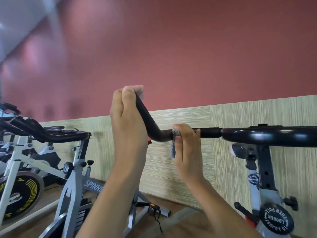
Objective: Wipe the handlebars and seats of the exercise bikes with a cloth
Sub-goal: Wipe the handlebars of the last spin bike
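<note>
Handlebar (pixel 209 132): where are your grips on it?
— Left grip (pixel 127 117) curled round the upturned end, thumb on top. Right grip (pixel 187 148) on the level stretch just past the bend, fingers hooked over the bar.
— Cloth?
— Grey cloth (pixel 173 148) pinched under my right grip against the bar, a tail hanging beside my thumb.
— Surroundings?
— Second bike (pixel 75 182) to my left, grey frame lettered "SPINNE"; more bikes behind it, blurred. Adjuster knob (pixel 276 220) lower right, on my bike's post. Striped wood panel (pixel 159 169) behind, red wall (pixel 188 57) above.
</note>
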The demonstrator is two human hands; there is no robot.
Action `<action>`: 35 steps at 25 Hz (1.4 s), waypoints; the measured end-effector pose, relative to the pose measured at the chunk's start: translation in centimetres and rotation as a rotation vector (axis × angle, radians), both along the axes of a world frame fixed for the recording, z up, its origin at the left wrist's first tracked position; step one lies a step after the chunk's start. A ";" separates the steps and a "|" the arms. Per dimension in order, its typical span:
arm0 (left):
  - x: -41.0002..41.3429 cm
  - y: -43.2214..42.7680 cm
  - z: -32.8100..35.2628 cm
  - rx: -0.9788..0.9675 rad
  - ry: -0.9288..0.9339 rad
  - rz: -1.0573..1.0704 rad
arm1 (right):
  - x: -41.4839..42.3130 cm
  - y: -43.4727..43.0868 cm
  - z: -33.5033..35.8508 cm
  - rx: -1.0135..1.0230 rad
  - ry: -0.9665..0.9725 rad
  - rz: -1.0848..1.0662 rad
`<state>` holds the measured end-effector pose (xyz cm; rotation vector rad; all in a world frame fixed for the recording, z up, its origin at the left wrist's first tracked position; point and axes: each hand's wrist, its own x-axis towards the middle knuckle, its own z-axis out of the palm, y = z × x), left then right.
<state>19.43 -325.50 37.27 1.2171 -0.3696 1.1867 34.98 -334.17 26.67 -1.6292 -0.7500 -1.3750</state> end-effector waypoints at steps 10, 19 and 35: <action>-0.4 1.0 -0.1 0.065 0.000 -0.081 | -0.5 -3.4 1.4 -0.208 -0.018 -0.807; 1.3 1.0 -0.4 0.076 -0.143 -0.014 | 0.0 -2.8 1.6 -0.143 0.021 -0.829; 0.1 -5.3 -10.8 0.149 0.221 -0.192 | -11.4 -4.3 -0.6 0.148 0.588 0.645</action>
